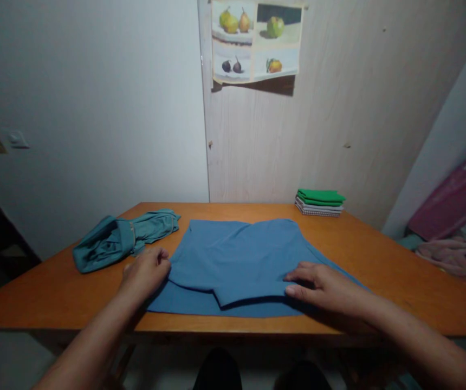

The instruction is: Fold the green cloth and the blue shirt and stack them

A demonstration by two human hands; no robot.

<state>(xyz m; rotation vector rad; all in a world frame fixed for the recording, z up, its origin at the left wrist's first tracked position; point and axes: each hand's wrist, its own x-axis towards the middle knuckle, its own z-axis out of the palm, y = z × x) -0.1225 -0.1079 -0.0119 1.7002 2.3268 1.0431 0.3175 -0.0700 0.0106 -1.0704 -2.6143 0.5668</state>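
A blue garment (241,254) lies spread on the table in front of me, its exact kind not clear. One layer is folded over, and its uneven near edge leaves a strip of the lower layer showing along the front. At the left edge, my left hand (148,269) is closed in a pinch on the fabric. My right hand (324,288) rests on the right part of the folded layer, thumb and fingers apart, fingertips touching the cloth near the fold's edge.
On the orange-brown wooden table (415,287), a crumpled teal garment (115,241) lies at the left. A stack of folded cloths (320,203), green over checked, sits at the back right. A wall stands behind, with a fruit picture (257,43). Pinkish fabric (456,254) is heaped off to the right.
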